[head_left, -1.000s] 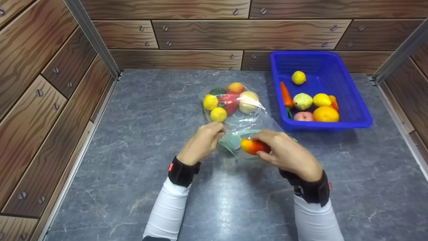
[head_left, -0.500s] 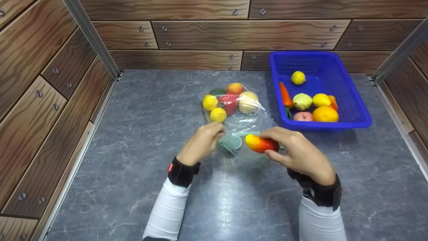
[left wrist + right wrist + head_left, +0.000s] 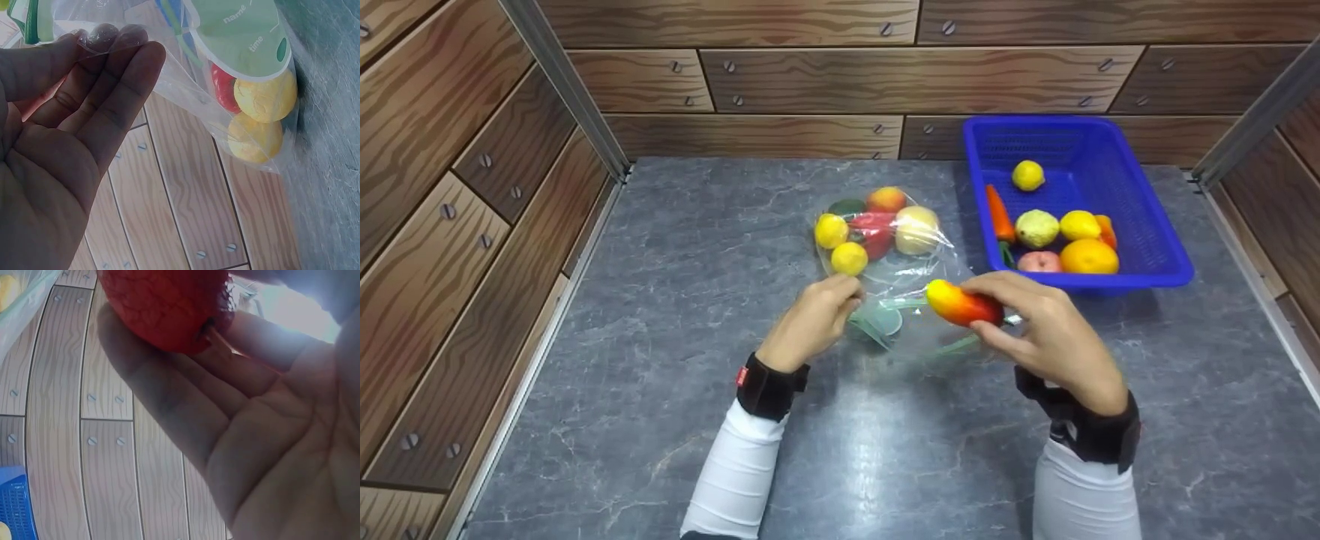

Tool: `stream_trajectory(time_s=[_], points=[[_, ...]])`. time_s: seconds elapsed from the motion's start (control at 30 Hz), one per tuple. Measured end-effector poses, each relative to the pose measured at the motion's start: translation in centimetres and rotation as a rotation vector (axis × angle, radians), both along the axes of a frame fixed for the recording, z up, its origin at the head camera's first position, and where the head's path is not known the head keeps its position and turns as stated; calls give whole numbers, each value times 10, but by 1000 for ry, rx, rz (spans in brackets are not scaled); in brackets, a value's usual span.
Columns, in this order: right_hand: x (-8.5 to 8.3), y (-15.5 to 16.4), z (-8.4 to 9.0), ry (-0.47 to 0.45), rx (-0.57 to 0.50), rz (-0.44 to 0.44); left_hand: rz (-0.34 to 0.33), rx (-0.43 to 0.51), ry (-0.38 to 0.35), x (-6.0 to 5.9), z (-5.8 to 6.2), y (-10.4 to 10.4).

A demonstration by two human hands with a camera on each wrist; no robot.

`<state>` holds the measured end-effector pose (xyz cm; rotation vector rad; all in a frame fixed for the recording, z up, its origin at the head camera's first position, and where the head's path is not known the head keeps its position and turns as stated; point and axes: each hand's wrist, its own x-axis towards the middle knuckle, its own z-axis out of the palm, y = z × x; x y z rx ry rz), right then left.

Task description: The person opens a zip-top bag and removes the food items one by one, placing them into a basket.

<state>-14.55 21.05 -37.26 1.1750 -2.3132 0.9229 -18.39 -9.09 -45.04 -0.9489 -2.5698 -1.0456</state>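
Observation:
My right hand [image 3: 1046, 330] holds a red and yellow mango [image 3: 960, 304] between thumb and fingers; its short stem [image 3: 219, 343] shows in the right wrist view. Below and left of the mango lies a clear zip bag [image 3: 911, 277] with a green mouth. At that mouth's left side, my left hand [image 3: 814, 319] pinches the film. The bag's label [image 3: 242, 36] reads "name" and "time". Inside are two yellow fruits [image 3: 849, 258], a red pepper [image 3: 874, 234], a pale round fruit [image 3: 917, 229], an orange-red fruit [image 3: 886, 199] and a dark green one [image 3: 847, 208].
A blue basket [image 3: 1159, 225] stands at the back right. In it are lemons [image 3: 1027, 175], a carrot [image 3: 1000, 214], a pale green bumpy fruit [image 3: 1037, 228], a pink fruit [image 3: 1040, 262] and an orange [image 3: 1090, 257]. Wood-patterned walls [image 3: 802, 79] enclose the grey table [image 3: 690, 225].
My right hand has drawn the mango up and to the right from the bag's mouth. The left hand keeps its place on the bag, whose contents look unchanged.

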Motion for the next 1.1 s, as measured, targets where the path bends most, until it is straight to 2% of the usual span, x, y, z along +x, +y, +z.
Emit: stream_trajectory(time_s=[0.37, 0.77, 0.97, 1.1], points=[[-7, 12, -3, -4, -110, -215, -1, 9, 0, 0, -1, -1], [-26, 21, -9, -16, -279, -402, -1, 10, 10, 1, -1, -2], [-44, 26, -7, 16, -266, -456, -5, 12, 11, 0, -1, -1], [-60, 32, 0, -13, -231, -498, -4, 15, 15, 0, 0, -1]])
